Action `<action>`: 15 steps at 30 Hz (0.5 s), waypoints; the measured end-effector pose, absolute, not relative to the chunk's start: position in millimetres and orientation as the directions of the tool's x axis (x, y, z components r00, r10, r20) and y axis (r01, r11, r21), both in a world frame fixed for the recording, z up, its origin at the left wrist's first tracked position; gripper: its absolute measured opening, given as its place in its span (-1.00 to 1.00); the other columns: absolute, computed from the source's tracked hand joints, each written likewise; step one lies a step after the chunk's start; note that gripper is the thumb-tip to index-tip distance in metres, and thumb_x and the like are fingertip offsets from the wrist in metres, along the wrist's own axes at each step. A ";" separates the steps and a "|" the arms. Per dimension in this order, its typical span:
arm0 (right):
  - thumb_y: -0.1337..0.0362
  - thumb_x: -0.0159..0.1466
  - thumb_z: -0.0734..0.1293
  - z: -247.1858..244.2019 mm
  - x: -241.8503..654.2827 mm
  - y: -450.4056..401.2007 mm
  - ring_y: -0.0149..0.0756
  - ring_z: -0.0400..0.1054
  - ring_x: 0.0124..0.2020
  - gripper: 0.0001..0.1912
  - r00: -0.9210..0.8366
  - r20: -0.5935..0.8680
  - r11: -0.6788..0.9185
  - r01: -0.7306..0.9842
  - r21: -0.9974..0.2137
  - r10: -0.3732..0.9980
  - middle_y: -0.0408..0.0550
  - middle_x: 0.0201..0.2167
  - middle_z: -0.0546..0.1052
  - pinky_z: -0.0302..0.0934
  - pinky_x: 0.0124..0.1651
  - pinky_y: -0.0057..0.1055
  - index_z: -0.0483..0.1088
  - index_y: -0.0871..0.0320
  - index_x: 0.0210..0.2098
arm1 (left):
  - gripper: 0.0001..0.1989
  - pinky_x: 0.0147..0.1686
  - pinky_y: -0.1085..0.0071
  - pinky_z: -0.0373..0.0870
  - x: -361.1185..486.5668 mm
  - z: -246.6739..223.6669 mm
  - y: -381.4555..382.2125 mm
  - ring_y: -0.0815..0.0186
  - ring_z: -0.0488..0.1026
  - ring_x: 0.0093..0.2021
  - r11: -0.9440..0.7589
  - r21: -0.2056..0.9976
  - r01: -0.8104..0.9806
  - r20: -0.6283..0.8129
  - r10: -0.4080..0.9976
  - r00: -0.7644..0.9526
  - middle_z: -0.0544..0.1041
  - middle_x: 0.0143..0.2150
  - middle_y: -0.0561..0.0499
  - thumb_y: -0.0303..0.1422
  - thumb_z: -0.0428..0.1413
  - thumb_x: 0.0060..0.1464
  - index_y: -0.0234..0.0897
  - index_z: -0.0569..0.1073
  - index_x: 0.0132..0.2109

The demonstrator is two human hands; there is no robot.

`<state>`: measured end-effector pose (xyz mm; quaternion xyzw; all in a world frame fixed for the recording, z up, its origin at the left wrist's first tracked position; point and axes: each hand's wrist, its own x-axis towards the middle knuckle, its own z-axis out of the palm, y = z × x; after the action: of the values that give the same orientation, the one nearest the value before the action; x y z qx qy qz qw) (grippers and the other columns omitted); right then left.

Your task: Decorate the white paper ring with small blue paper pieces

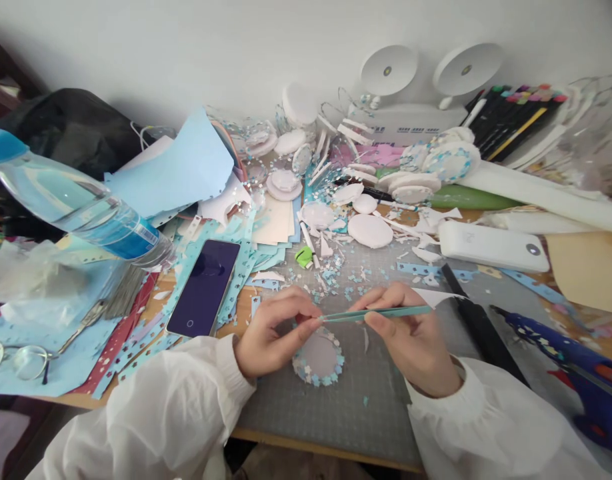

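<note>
White, blue-rimmed, the disc (318, 357) lay on the mat (356, 423), the right hand (406, 340) gripping the tweezers (401, 311) at two o'clock, apparently for precision, their tips meeting the left hand (276, 333), pinched narrow, contents unclear, the phone (205, 287) at ten o'clock.

Water bottle (86, 200), dark-screened phone (205, 287) and round eyeglasses (29, 362) at left

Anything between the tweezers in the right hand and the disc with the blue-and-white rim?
Yes, the left hand: its fingertips meet the tweezers by the far edge of the disc, and it hides part of the upper-left rim in this view. Nothing else visible intervenes.
</note>
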<state>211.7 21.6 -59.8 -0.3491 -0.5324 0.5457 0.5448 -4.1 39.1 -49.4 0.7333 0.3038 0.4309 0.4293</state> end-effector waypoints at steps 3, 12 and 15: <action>0.35 0.29 0.36 -58.2 211.2 22.0 -0.40 0.43 -0.30 -0.92 -0.156 0.212 0.174 -0.225 -0.959 0.965 -0.14 -0.32 0.54 0.29 -0.26 -0.48 0.37 0.09 -0.34 | -0.92 -0.32 0.41 0.35 -3.8 -49.7 39.0 0.34 0.40 -0.35 -0.444 0.893 0.068 0.370 0.813 0.449 0.50 -0.38 -0.07 -0.50 0.11 0.16 -0.36 0.51 -0.26; 0.34 0.30 0.35 -58.3 211.0 21.3 -0.40 0.42 -0.29 -0.92 -0.168 0.200 0.162 -0.218 -0.963 0.965 -0.13 -0.32 0.53 0.29 -0.25 -0.48 0.39 0.09 -0.34 | -0.92 -0.33 0.41 0.36 -4.5 -48.7 39.3 0.34 0.41 -0.37 -0.457 0.885 0.084 0.378 0.812 0.445 0.51 -0.39 -0.10 -0.49 0.12 0.15 -0.39 0.52 -0.28; 0.33 0.30 0.35 -58.5 211.4 21.7 -0.41 0.41 -0.31 -0.91 -0.172 0.183 0.143 -0.221 -0.965 0.968 -0.13 -0.34 0.53 0.29 -0.25 -0.48 0.39 0.09 -0.36 | -0.92 -0.34 0.41 0.36 -4.4 -48.8 38.4 0.33 0.41 -0.37 -0.454 0.887 0.082 0.375 0.812 0.447 0.51 -0.40 -0.10 -0.49 0.12 0.15 -0.40 0.52 -0.28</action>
<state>211.4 21.7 -58.5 -0.3521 -0.5305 0.5518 0.5386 -4.4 38.4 -48.8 0.7366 0.3034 0.4296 0.4251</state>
